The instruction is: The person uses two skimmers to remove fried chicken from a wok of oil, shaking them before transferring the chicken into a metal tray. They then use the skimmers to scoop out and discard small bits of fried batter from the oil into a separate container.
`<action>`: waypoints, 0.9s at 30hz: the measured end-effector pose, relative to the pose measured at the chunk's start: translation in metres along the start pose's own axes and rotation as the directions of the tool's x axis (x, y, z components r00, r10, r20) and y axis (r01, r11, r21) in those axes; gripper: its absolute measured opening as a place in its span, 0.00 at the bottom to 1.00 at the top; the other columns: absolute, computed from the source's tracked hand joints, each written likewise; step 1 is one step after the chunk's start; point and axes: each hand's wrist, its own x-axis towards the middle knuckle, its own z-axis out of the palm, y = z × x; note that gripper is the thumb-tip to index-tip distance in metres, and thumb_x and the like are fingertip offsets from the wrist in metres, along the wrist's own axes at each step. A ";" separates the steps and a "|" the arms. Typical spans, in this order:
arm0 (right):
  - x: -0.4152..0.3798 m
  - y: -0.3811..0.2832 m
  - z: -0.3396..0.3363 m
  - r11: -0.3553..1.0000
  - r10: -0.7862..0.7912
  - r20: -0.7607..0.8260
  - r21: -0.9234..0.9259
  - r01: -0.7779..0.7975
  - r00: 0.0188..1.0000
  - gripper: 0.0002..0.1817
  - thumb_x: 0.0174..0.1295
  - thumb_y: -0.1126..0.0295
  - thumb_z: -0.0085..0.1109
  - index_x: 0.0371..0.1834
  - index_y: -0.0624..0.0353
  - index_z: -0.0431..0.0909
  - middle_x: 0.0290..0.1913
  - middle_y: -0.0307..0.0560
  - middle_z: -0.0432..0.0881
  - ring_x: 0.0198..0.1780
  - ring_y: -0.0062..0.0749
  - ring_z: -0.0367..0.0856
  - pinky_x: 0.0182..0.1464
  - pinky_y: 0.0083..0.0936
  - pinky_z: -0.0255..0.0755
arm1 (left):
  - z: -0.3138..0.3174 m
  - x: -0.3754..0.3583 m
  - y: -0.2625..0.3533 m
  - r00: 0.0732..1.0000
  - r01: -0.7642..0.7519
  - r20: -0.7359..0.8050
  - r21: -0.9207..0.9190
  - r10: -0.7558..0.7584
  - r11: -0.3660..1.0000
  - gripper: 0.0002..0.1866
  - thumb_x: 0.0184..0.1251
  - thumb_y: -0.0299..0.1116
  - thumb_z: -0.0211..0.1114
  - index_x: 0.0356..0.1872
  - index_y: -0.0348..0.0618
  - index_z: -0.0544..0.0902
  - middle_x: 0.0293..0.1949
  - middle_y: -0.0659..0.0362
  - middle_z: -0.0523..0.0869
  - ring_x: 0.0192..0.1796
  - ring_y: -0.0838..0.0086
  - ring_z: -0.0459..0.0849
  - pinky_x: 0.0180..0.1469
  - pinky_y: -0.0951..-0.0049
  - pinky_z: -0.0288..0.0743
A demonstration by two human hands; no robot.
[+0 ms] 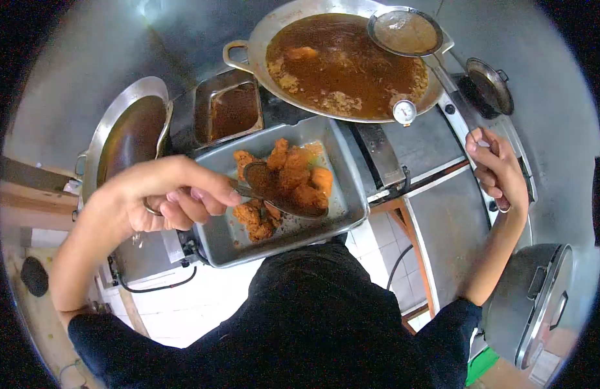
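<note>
My left hand [183, 194] is closed around the handle of metal tongs [248, 192]. The tongs' two dark, rounded ends reach in among brown fried chicken pieces [293, 172], whose lower parts they partly hide. These pieces lie in a grey rectangular tub [348, 188] in front of my body. On the other side, my right hand [497, 168] grips the long handle of a round mesh strainer [405, 32]. The strainer's head overlaps the right rim of a wide wok [258, 58] full of brown oil, where a fried piece [303, 53] floats near the left.
A dial thermometer [404, 112] sits at the wok's near rim. Left of the tub are a small metal pan [199, 117] and a second oil-filled wok [92, 155]. A small dark pan [488, 87] stands at the right. A large lidded pot [517, 292] is below my right arm.
</note>
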 end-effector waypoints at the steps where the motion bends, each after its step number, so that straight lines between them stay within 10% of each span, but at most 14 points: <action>1: 0.004 -0.001 -0.002 1.000 -0.003 0.010 0.003 0.003 1.000 0.12 0.59 0.64 0.60 0.34 0.56 0.67 0.16 0.24 0.56 0.10 0.05 0.48 0.08 0.10 0.37 | 0.002 -0.003 0.002 1.000 0.006 -0.009 -0.005 -0.006 1.000 0.06 0.63 0.28 0.60 0.34 0.35 0.74 0.16 0.71 0.64 0.10 0.93 0.57 0.06 0.91 0.49; 7: 0.020 -0.006 -0.011 1.000 0.019 0.098 -0.012 -0.018 0.995 0.11 0.60 0.63 0.60 0.33 0.54 0.67 0.18 0.26 0.58 0.10 0.04 0.47 0.08 0.09 0.37 | 0.020 -0.026 -0.003 0.983 0.084 -0.162 -0.018 -0.086 0.996 0.18 0.64 0.35 0.58 0.50 0.31 0.74 0.16 0.70 0.62 0.09 0.93 0.56 0.04 0.88 0.50; 27: 0.079 -0.016 -0.028 0.994 0.033 0.175 -0.108 -0.014 0.984 0.14 0.62 0.57 0.56 0.32 0.55 0.69 0.18 0.26 0.59 0.11 0.04 0.49 0.08 0.07 0.39 | 0.029 -0.126 -0.106 0.913 0.029 -0.403 -0.111 -0.072 0.993 0.19 0.58 0.28 0.56 0.49 0.29 0.68 0.13 0.62 0.63 0.09 0.85 0.58 0.06 0.80 0.55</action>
